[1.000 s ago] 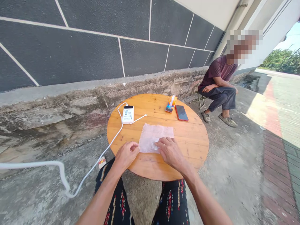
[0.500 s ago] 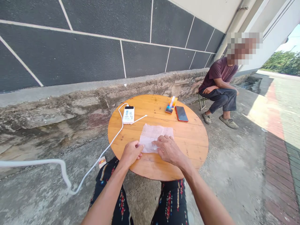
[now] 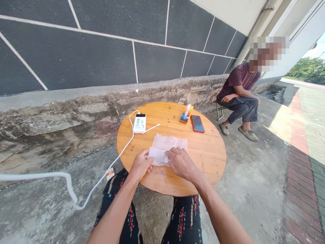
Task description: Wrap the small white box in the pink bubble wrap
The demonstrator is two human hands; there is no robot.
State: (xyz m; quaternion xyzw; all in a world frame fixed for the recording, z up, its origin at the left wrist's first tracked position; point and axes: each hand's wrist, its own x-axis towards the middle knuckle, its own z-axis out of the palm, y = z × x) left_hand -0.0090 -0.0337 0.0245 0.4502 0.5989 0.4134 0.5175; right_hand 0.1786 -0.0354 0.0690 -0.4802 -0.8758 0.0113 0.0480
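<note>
A thin, whitish-pink gauze cloth (image 3: 172, 139) lies on the round wooden table, with its near part folded over into a denser white layer. My left hand (image 3: 141, 164) pinches the left end of that folded layer between thumb and fingers. On the right part of the fold rests my right hand (image 3: 180, 162), its fingers bent and closed on the cloth. The fingertips of the right hand partly hide the gauze beneath them.
On the table (image 3: 203, 156) are a white power bank (image 3: 139, 124) with a white cable, a red-edged phone (image 3: 197, 123) and an orange-and-blue box-like item (image 3: 186, 113). A seated person (image 3: 240, 84) is at the right. A dark tiled wall (image 3: 101, 57) stands behind.
The left end of the folded layer has shifted slightly left with my left hand. My right index finger, stretched out before, is now more bent. The view has shifted slightly.
</note>
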